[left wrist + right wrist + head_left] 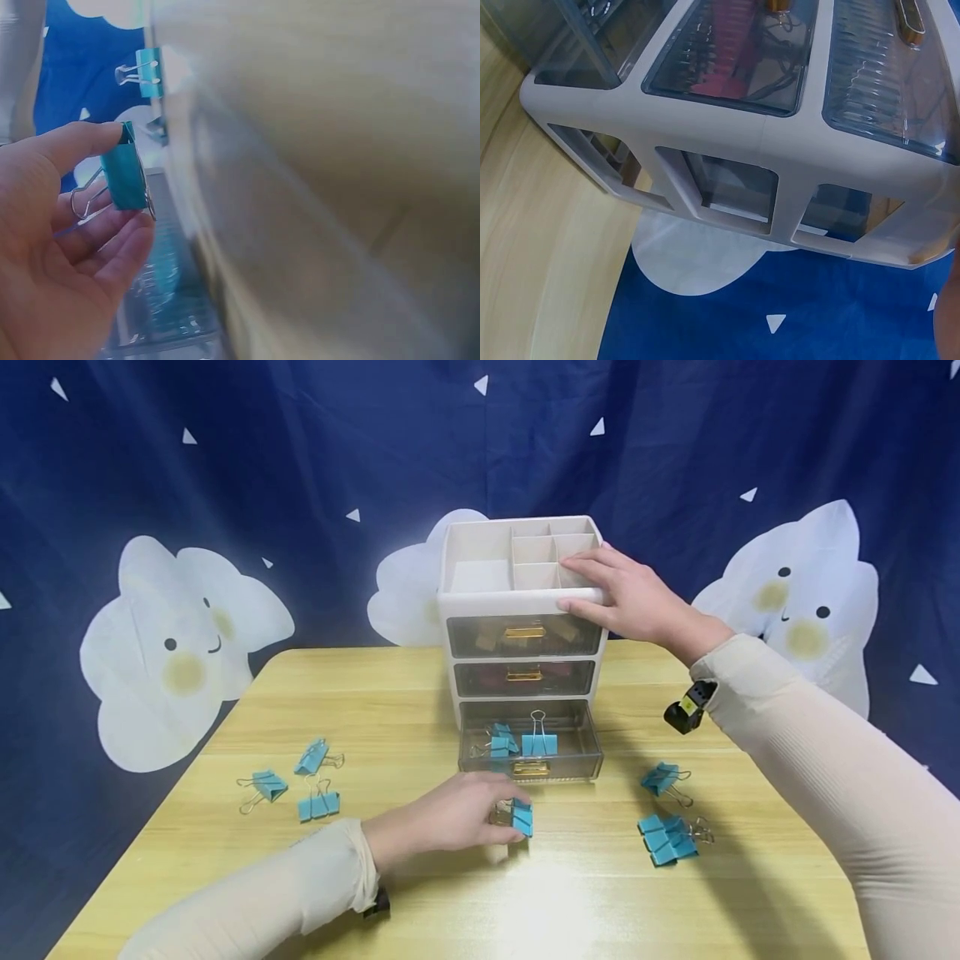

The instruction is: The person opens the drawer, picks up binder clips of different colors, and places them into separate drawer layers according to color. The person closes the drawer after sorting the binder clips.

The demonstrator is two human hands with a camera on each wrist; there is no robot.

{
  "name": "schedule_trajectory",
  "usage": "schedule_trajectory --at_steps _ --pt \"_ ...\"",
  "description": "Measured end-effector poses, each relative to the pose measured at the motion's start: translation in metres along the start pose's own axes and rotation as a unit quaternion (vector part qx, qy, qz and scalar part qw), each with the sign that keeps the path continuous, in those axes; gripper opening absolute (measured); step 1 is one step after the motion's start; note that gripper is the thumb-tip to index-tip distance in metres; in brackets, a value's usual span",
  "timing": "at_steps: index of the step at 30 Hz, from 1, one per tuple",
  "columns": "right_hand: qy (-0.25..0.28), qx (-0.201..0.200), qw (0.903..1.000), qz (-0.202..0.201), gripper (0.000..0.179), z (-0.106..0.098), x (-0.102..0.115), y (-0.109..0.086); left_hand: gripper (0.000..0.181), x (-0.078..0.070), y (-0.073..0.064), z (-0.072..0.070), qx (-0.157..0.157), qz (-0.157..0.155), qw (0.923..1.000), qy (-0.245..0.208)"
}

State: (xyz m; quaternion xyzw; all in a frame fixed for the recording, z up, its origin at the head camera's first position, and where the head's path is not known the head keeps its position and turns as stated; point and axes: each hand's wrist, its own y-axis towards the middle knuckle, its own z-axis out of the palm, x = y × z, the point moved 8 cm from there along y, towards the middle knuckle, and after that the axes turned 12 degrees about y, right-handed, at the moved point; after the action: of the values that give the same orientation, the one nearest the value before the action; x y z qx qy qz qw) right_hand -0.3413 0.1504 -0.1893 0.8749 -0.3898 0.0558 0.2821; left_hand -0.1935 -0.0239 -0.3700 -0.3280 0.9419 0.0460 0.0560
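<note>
My left hand [468, 810] pinches a blue binder clip [522, 818] between thumb and fingers, just in front of the pulled-out bottom drawer [577, 767]. In the left wrist view the clip [126, 174] has its wire handles folded out to the sides. Several blue binder clips [540, 744] lie inside that see-through drawer. My right hand [630, 593] rests on the top right edge of the white drawer organizer [480, 603], fingers spread over its small compartments. Only a sliver of that hand [946, 315] shows in the right wrist view.
Three loose blue binder clips [318, 806] lie on the wooden table [390, 710] at left. More clips [667, 839] lie at right, under the right arm. Two upper drawers [525, 678] with gold handles are closed. A dark blue curtain [315, 443] with clouds hangs behind.
</note>
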Motion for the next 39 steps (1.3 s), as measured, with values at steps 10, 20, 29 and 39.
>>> schedule_trajectory --at_steps 10,20,29,39 --pt "0.004 -0.001 1.0 0.006 0.06 0.001 -0.003 -0.001 0.042 -0.003 0.013 -0.033 -0.05 0.026 0.9984 0.01" --pt "0.003 -0.003 1.0 0.0 0.059 0.001 -0.002 -0.002 0.037 0.001 0.035 -0.057 -0.082 0.02 0.9964 -0.001" --pt "0.003 -0.006 1.0 -0.007 0.059 0.0 0.0 -0.001 0.035 0.012 0.058 -0.062 -0.058 0.005 0.9979 -0.028" --pt "0.003 -0.009 0.9999 -0.009 0.059 -0.001 -0.001 0.0 0.036 0.029 0.087 -0.051 -0.037 -0.02 0.9976 -0.055"
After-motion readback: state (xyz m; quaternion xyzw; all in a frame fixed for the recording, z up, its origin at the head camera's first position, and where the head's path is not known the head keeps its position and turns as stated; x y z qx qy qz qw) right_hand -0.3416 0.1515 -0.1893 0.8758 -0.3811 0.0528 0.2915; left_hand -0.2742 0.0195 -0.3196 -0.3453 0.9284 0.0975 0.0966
